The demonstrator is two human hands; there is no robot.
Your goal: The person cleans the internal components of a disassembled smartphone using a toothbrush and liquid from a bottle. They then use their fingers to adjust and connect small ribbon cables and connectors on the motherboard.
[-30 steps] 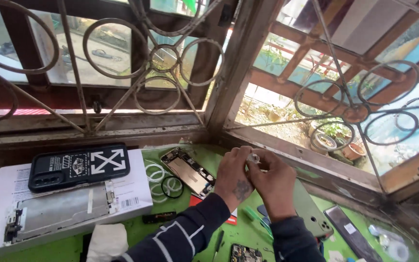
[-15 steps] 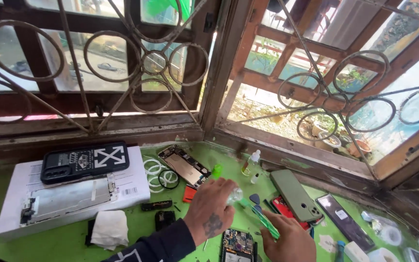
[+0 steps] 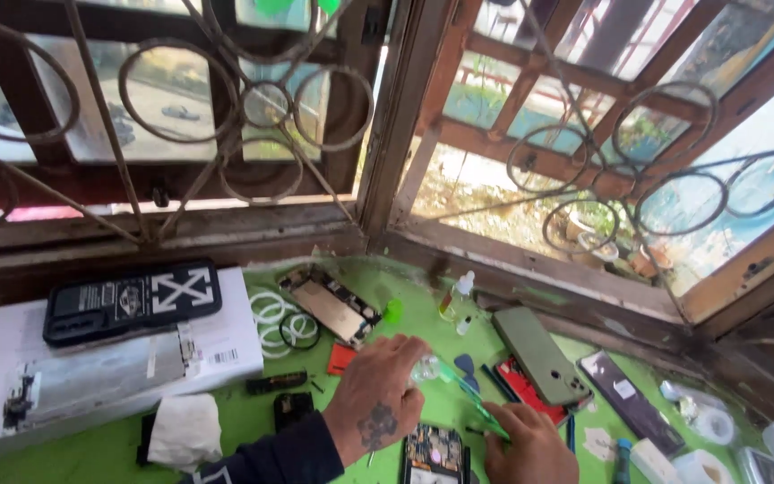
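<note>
Green desk [image 3: 253, 421], both hands lowered from the window corner to the opened phone [image 3: 434, 453]

Left hand [image 3: 378, 399] now spread flat, fingers [image 3: 409, 345] loose, gripping nothing; right hand [image 3: 530, 444] pinches green tweezers [image 3: 472, 408]; small dropper bottle [image 3: 456, 296] stands behind.

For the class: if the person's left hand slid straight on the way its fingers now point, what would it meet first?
The left hand points up and to the right over the green mat. First in line is probably the small clear bottle at its fingertips; beyond that, the dropper bottle near the window frame. Depth is hard to judge from above.
</note>
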